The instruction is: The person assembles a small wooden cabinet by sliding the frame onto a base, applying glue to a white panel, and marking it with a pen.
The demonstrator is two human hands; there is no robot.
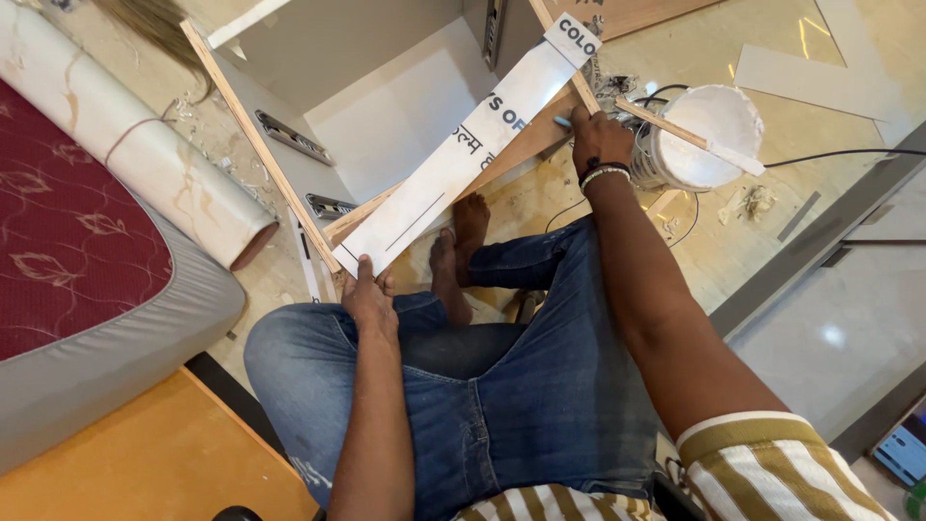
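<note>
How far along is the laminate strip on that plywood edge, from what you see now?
Done: the white laminate strip already lies along the plywood edge of the open cabinet. In hand: the left hand pins its near end, and the right hand presses near its far end, holding something small I cannot identify. Left: whether it is bonded cannot be told. The white bucket with a stick across it stands beside the right hand.
</note>
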